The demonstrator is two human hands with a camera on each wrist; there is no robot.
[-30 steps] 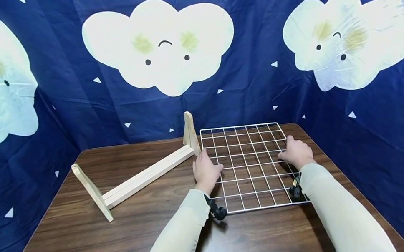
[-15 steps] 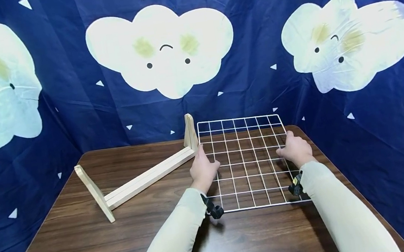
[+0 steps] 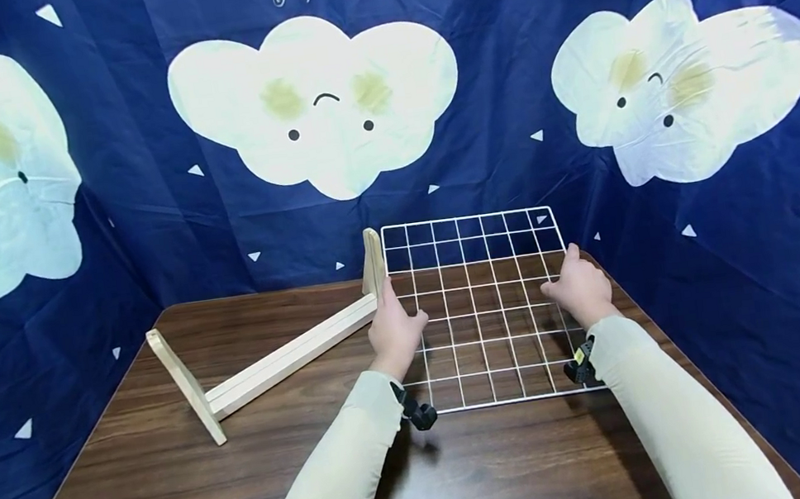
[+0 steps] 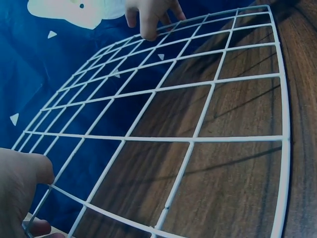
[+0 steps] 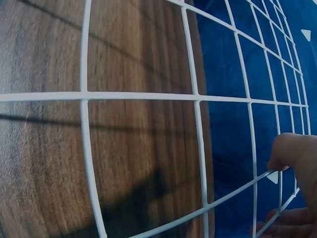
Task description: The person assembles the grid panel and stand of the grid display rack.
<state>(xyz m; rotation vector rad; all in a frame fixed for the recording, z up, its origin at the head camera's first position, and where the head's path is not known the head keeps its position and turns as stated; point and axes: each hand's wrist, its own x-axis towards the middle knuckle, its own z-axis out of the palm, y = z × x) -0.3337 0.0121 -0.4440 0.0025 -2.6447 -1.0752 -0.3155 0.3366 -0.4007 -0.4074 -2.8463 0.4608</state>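
Note:
A white wire grid panel (image 3: 486, 311) leans up off the table, its far edge raised and its near edge low. My left hand (image 3: 395, 329) grips the panel's left side, with the thumb (image 4: 43, 168) over the wires and fingertips behind them in the left wrist view. On the opposite side my right hand (image 3: 580, 287) holds the right edge, thumb in front and other fingers curled behind in the right wrist view. Left of the panel stands a pale wooden frame (image 3: 293, 354), two upright end pieces joined by a long bar; its far end piece is close to my left hand.
The brown wooden table (image 3: 136, 481) ends at a dark blue cloth backdrop (image 3: 279, 239) with white clouds, which surrounds it at the back and both sides. A small black wrist camera (image 3: 418, 414) sits near the panel's lower left corner.
Both hands have lifted the panel's far edge, tilting it from nearly flat to a steeper slope, and it has shifted slightly left. The wooden frame stays where it was.

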